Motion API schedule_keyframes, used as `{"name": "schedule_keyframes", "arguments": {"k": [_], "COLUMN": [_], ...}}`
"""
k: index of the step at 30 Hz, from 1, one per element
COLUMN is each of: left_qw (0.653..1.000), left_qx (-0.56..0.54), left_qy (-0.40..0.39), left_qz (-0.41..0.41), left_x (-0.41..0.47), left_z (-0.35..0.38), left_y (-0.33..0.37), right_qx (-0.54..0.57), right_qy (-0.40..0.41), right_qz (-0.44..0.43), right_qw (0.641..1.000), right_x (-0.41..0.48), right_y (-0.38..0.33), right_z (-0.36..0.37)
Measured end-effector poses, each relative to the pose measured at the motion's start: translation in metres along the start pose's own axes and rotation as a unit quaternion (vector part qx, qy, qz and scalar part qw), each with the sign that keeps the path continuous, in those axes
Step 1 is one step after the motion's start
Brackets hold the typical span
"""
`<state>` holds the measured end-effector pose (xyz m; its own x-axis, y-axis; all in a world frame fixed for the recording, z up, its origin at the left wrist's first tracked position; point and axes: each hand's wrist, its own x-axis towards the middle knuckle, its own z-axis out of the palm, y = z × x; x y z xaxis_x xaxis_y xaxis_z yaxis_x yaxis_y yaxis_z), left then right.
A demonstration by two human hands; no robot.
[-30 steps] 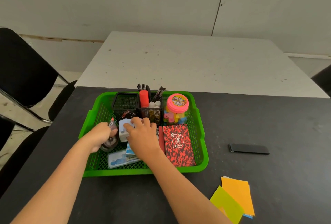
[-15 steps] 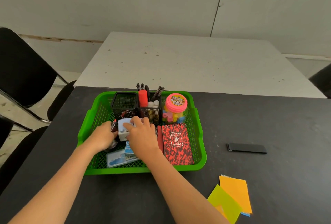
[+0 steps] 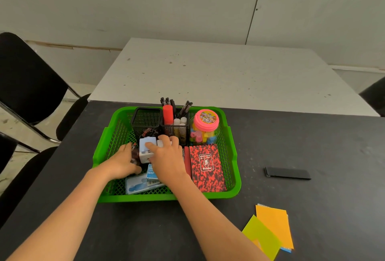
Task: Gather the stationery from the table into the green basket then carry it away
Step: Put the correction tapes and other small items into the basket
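Observation:
The green basket (image 3: 233,152) sits on the black table and holds two black mesh pen holders (image 3: 146,120), a pink-lidded jar (image 3: 206,121), a red spiral notebook (image 3: 207,169) and flat blue packets (image 3: 138,183). My left hand (image 3: 123,161) is inside the basket at its left, fingers curled round a dark tape roll (image 3: 135,154). My right hand (image 3: 166,156) rests over a small white-and-blue box (image 3: 145,148), fingers on top of it. Outside the basket lie yellow and orange paper sheets (image 3: 270,229) and a flat black case (image 3: 287,173).
A white table (image 3: 208,73) abuts the black table's far edge. Black chairs (image 3: 27,81) stand at the left, and another dark chair edge (image 3: 375,94) shows at the far right. Bare black tabletop (image 3: 312,135) stretches to the right of the basket.
My left hand has lowered the tape roll deeper into the basket beside the white-and-blue box. My right hand stays on that box, barely shifted.

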<state>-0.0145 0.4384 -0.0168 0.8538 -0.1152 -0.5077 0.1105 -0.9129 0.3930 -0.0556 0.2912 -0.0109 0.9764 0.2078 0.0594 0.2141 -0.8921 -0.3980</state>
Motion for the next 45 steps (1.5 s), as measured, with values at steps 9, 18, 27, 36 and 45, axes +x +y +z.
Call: {"name": "schedule_keyframes", "arguments": {"k": [9, 18, 27, 36, 45], "left_qw": [0.985, 0.969, 0.980, 0.962, 0.934], "left_qx": [0.134, 0.063, 0.008, 0.246, 0.314], "left_qy": [0.108, 0.212, 0.196, 0.108, 0.166], "left_qz": [0.031, 0.111, 0.044, 0.046, 0.040], "left_x": [-0.011, -0.022, -0.025, -0.051, -0.050], "left_z": [0.009, 0.005, -0.003, 0.003, 0.004], "left_y": [0.004, 0.013, 0.013, 0.017, 0.020], "right_qx": [0.017, 0.130, 0.157, -0.006, 0.081], "right_qy": [-0.010, -0.021, 0.053, -0.145, -0.052], "right_qz": [0.007, 0.056, 0.069, 0.034, 0.027], "right_qw": [1.000, 0.990, 0.984, 0.989, 0.995], "right_x": [0.001, 0.000, -0.008, -0.018, -0.032], "right_y": [-0.001, 0.016, 0.021, 0.016, 0.025], "right_z": [0.001, -0.016, -0.022, -0.031, -0.052]}}
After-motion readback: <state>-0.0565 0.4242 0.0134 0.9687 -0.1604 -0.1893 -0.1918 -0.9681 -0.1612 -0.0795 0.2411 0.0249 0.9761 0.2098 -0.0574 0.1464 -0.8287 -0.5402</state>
